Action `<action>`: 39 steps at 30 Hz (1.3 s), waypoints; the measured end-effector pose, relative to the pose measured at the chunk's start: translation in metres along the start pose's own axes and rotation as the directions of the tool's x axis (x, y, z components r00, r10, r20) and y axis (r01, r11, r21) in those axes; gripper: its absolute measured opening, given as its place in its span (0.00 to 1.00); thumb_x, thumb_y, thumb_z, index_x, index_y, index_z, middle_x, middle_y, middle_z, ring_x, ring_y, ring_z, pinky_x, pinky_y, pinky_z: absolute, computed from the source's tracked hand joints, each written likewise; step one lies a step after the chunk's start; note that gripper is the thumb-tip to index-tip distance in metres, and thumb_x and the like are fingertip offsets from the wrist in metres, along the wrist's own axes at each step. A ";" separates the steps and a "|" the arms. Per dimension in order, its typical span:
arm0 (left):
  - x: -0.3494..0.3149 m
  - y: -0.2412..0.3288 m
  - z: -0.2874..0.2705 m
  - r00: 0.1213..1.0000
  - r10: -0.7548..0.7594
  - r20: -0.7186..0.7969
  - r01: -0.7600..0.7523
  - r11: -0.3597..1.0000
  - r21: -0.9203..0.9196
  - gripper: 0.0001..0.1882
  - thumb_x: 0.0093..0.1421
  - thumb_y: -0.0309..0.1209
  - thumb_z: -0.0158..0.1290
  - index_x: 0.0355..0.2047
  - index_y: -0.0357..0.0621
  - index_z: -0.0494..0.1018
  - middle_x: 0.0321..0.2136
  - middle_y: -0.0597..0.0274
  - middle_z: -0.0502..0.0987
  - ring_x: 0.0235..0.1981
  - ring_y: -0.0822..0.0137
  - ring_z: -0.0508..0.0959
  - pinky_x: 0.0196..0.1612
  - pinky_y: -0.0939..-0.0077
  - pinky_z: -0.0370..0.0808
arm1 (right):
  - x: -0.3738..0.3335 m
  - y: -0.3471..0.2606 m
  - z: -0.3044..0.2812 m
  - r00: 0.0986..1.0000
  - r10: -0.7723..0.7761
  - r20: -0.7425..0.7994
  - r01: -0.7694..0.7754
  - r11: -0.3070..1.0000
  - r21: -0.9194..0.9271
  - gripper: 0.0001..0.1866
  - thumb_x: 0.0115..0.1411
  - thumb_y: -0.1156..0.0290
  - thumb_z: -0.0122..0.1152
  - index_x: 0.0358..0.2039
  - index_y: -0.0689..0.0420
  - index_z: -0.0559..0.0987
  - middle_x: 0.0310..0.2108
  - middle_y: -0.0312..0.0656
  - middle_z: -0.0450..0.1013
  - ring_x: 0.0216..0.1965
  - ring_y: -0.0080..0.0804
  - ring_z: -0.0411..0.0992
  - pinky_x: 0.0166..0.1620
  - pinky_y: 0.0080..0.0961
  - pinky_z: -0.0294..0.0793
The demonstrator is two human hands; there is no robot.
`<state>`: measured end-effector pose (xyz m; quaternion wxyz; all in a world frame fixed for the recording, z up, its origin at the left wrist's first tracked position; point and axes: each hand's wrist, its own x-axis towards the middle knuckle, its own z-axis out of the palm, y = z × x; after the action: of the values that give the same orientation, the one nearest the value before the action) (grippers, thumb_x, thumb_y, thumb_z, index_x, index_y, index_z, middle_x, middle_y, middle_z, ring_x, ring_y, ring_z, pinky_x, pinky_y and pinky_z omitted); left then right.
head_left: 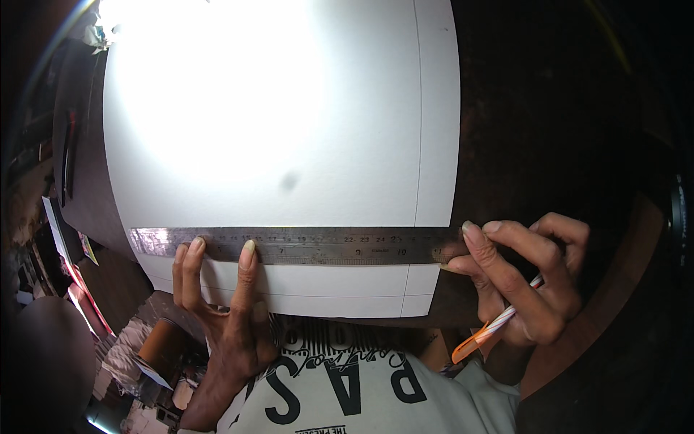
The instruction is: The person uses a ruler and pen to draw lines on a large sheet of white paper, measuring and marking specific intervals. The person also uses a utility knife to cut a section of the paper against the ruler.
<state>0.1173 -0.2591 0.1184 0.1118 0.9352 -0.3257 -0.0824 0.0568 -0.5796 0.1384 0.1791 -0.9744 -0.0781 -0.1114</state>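
A steel ruler lies crosswise over a large white sheet near its close edge. My left hand has its fingers spread, and the fingertips press on the left half of the ruler. At the ruler's right end is my right hand, its fingertips touching the end from both long sides. A striped pen with an orange end is tucked between the fingers of that hand, slanting down to the left. Thin lines run along the sheet's right side and near edge.
Beneath the sheet is a dark tabletop. Bright glare washes out the sheet's upper left. A dark slim object lies at the table's left. Lower left, a brown cylindrical object stands among clutter. My printed shirt is close to the near edge.
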 end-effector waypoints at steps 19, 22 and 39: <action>0.003 0.010 -0.010 0.997 -0.068 0.043 0.073 0.990 -0.122 0.42 0.52 0.29 0.61 0.68 0.74 0.66 0.68 0.53 0.52 0.70 0.40 0.46 0.67 0.39 0.44 | 0.088 -0.051 0.002 0.933 0.221 0.284 -0.330 0.206 0.921 0.38 0.72 0.34 0.29 0.39 0.62 0.69 0.41 0.49 0.69 0.37 0.32 0.71 0.44 0.26 0.74; 0.002 0.008 -0.005 0.998 -0.069 0.008 0.070 0.974 -0.217 0.42 0.52 0.32 0.63 0.68 0.74 0.66 0.69 0.53 0.52 0.70 0.38 0.46 0.65 0.37 0.49 | 0.118 -0.083 0.014 0.923 0.132 0.363 -0.385 0.384 0.839 0.15 0.73 0.62 0.53 0.36 0.62 0.70 0.42 0.49 0.72 0.46 0.34 0.76 0.50 0.30 0.77; -0.005 0.003 -0.001 0.994 -0.098 -0.055 0.084 0.976 -0.203 0.31 0.66 0.55 0.49 0.69 0.71 0.66 0.66 0.67 0.63 0.70 0.53 0.57 0.61 0.46 0.47 | 0.118 -0.095 0.096 0.991 0.105 0.089 -0.127 0.446 0.886 0.10 0.62 0.86 0.63 0.41 0.70 0.71 0.35 0.54 0.79 0.37 0.33 0.82 0.34 0.20 0.81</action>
<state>0.1121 -0.2586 0.1208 0.2119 0.9353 -0.2688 -0.0895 0.1705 -0.4438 0.1110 0.6674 -0.7416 -0.0601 -0.0314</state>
